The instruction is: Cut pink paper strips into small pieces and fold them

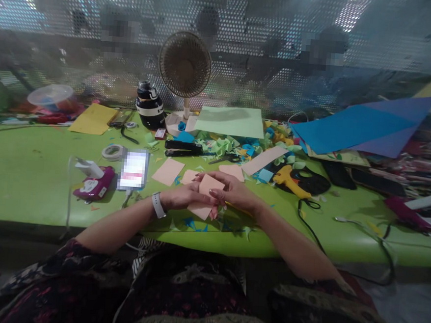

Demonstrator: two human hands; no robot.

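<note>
A small stack or fold of pink paper (211, 185) is held between both my hands over the front of the green table. My left hand (186, 197) has its thumb across the lower part of the paper. From the other side my right hand (237, 192) grips it, fingers behind and thumb in front. More pink paper (200, 209) shows below the hands; whether it is the same piece I cannot tell. Other pink paper pieces lie close by: a square (168, 172) to the left and a long strip (265, 160) to the right.
Behind the hands are a black stapler (183, 148), scissors (226, 159) and green paper scraps (220, 146). A yellow glue gun (291, 181) lies right. A phone (132, 170) and purple power strip (94, 185) are left. A fan (185, 65) and bottle (151, 107) stand behind.
</note>
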